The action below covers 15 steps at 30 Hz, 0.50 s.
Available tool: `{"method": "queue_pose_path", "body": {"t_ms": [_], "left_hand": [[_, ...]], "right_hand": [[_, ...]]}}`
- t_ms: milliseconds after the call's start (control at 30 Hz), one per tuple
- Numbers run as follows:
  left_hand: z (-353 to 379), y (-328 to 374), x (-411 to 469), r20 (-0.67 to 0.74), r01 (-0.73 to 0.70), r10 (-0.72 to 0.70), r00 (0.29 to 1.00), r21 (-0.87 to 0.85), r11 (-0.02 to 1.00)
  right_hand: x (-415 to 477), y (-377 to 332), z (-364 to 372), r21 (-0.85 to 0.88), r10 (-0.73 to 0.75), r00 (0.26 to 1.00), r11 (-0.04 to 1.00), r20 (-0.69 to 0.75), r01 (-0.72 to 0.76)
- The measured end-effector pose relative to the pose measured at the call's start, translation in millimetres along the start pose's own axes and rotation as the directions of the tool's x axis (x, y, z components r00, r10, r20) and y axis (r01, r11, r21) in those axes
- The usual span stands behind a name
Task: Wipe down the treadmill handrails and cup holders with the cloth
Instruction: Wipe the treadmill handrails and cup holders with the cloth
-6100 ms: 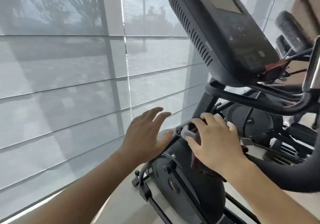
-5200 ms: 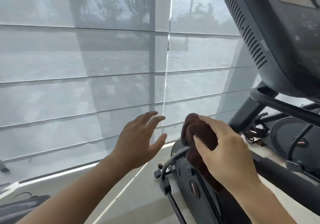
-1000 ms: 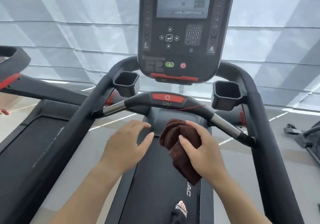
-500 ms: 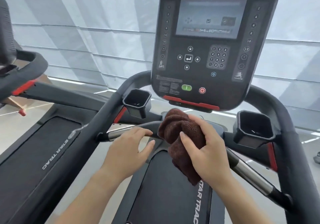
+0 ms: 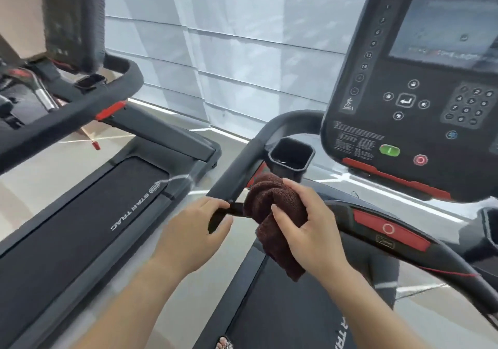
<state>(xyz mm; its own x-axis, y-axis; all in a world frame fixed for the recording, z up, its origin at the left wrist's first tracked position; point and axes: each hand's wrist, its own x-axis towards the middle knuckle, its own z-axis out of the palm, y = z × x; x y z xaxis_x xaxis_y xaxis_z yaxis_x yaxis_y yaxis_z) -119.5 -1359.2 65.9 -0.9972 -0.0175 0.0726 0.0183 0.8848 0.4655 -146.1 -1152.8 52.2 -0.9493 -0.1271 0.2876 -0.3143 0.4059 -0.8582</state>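
Brown cloth (image 5: 272, 208) is bunched in the right hand (image 5: 310, 227), wrapped on the front bar (image 5: 350, 214) below the cup holder (image 5: 291, 157). The left hand (image 5: 196, 230) curls round the bar's end. Wiping rightward might press the red stop button (image 5: 388, 228). The belt (image 5: 80, 227) of the machine alongside reads "STAR TRAC".

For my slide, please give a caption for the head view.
Right hand wipes the crossbar with a brown cloth.

Left hand (image 5: 192, 231) curled, thumb and fingers closed round the bar. Right hand (image 5: 310, 227) clenched, gripping the cloth (image 5: 272, 200).
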Motion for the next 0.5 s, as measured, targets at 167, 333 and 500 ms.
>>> {"method": "queue_pose_path", "body": {"t_ms": [167, 333, 500], "left_hand": [[-23, -63, -33, -0.052, 0.18, -0.177, 0.983, 0.063, 0.982], [-27, -92, -90, -0.136, 0.426, -0.417, 0.899, 0.046, 0.904], [-21, -102, -159, -0.196, 0.653, -0.636, 0.746, 0.033, 0.756]], "right_hand": [[8, -17, 76, 0.04, -0.077, 0.977, 0.997, 0.2, 0.071], [10, -24, 129, 0.05, -0.189, 0.902, 0.982, 0.388, 0.184], [-7, -24, 198, 0.019, -0.39, 0.721, 0.886, 0.573, 0.464]]}}
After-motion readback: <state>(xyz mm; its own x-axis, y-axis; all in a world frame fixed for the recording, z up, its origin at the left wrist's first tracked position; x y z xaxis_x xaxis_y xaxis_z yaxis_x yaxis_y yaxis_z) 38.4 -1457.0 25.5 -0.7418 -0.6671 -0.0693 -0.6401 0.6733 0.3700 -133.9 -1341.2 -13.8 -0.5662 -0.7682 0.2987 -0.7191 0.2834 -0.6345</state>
